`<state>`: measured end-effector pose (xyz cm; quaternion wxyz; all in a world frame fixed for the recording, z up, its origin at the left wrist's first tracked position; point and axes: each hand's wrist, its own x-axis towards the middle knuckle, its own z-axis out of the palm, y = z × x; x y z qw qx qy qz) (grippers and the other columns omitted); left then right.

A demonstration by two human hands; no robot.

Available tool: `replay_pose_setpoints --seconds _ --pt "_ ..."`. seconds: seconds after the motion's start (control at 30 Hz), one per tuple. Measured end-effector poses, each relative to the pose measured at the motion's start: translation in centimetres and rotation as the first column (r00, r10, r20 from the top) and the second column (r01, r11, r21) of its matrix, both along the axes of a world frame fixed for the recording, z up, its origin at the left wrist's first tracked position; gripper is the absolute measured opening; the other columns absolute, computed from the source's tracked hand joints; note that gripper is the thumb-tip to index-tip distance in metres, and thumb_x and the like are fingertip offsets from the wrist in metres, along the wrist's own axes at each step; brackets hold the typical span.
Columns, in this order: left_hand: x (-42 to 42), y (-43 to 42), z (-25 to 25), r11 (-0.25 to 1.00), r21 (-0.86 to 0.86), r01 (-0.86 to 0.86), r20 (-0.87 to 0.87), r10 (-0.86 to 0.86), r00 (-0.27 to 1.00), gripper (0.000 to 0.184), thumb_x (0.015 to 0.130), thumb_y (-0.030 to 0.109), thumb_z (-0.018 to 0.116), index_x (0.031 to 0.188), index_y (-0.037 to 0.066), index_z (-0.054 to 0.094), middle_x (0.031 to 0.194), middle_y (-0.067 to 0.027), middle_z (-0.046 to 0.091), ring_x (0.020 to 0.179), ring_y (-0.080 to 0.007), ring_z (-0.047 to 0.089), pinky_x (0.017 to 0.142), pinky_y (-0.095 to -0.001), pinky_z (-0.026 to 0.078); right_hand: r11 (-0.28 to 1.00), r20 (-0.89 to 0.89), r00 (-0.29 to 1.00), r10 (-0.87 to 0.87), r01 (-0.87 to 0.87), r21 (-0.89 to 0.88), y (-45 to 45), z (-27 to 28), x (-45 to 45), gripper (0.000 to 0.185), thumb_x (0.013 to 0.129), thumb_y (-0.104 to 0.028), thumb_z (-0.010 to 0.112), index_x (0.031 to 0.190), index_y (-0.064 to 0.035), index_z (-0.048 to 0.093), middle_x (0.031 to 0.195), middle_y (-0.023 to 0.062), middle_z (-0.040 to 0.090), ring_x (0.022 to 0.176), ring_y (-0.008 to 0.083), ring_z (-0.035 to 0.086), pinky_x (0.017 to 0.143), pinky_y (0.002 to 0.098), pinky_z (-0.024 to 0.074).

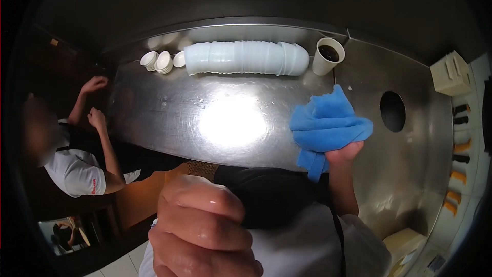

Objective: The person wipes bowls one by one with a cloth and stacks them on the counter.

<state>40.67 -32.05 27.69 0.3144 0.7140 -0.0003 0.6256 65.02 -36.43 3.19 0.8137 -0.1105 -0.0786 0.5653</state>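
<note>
Metal counter [169, 118] — brushed, scuffed, dark panelling behind, a white glare [233, 121] on the surface just in front of the tub stack.

Tub stack [246, 57]: pale, translucent, nested, lying on its side along the back of the counter; serves here as the landmark.

Small white cups [164, 63]: nested, in a group just off the left end of the tub stack.

White drinking cup [322, 66]: upright, beside the right end of the tub stack, dark liquid [328, 53] inside.

Blue cloth [330, 125]: one, crumpled and folded, in front of the right end of the tub stack.

Right hand [346, 153]: at the near edge of the blue cloth, touching it; fingers covered, so I cannot tell whether they are spread or pinching.

Left hand [205, 231]: well forward of the tub stack, raised above the wearer's lap, fingers curled tightly into a fist; whether anything sits inside, I cannot tell.

Dark round opening [393, 112]: in the counter, right of the tub stack and nearer the wearer.

Cream box [451, 74]: well right of the tub stack, — nearby, orange and black handles [462, 145] in a row.

Co-worker [77, 174]: white short-sleeved top, well left of the tub stack.
</note>
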Motion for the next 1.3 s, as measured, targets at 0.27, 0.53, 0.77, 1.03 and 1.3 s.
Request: replay_pose_setpoints --seconds 0.27,0.53,0.77,1.03,1.3 --pt "1.4 1.0 -0.6 0.998 -0.056 -0.032 -0.090 0.027 0.996 0.027 0.074 0.022 0.084 0.086 0.012 0.061 0.072 0.0022 0.056 0.054 -0.0111 0.049 0.048 -0.0254 0.035 1.000 -0.076 0.997 0.013 -0.012 0.018 0.1 -1.1 0.9 0.065 0.099 -0.052 0.033 0.137 -0.0012 0.043 0.140 0.0188 0.047 0.128 0.0377 0.047 0.110 0.0516 0.0368" --pt "3.7 1.7 -0.1 0.995 -0.090 0.046 -0.227 -0.065 0.972 0.035 0.072 0.024 0.087 0.085 0.017 0.055 0.075 0.0047 0.055 0.055 -0.0093 0.048 0.050 -0.0244 0.034 0.999 -0.049 0.999 -0.021 0.020 -0.037 -0.6 -2.6 2.0 0.066 0.098 -0.056 0.033 0.136 -0.0028 0.045 0.140 0.0163 0.048 0.128 0.0361 0.047 0.110 0.0504 0.0370" --pt "3.8 2.9 -1.7 0.988 0.062 0.144 -0.036 -0.142 0.989 0.042 0.080 0.046 0.075 0.093 0.011 0.056 0.078 -0.0008 0.051 0.058 -0.0132 0.044 0.047 -0.0261 0.032 0.999 -0.057 0.998 0.031 -0.033 -0.025 -0.4 -3.2 2.1 0.067 0.097 -0.058 0.033 0.136 -0.0051 0.046 0.141 0.0151 0.047 0.130 0.0355 0.045 0.110 0.0503 0.0365" --pt "3.4 3.8 -2.3 0.982 0.111 0.154 0.046 -0.160 0.986 0.041 0.081 0.047 0.074 0.095 0.013 0.058 0.077 -0.0006 0.053 0.057 -0.0139 0.044 0.047 -0.0266 0.031 0.999 -0.042 0.999 -0.011 0.009 -0.043 0.2 -1.3 1.6 0.060 0.099 -0.049 0.035 0.134 -0.0016 0.046 0.136 0.0175 0.051 0.124 0.0364 0.051 0.106 0.0517 0.0408" --pt "-0.2 10.0 -10.2 0.791 -0.394 -0.468 -0.397 0.313 0.863 0.049 0.079 0.004 0.071 0.121 0.002 0.047 0.105 -0.0082 0.053 0.096 -0.0145 0.051 0.085 -0.0286 0.043 0.996 0.007 0.996 0.091 -0.091 -0.003 1.6 1.1 0.5 0.071 0.097 -0.054 0.035 0.138 0.0043 0.041 0.138 0.0211 0.048 0.126 0.0381 0.049 0.108 0.0524 0.0385"
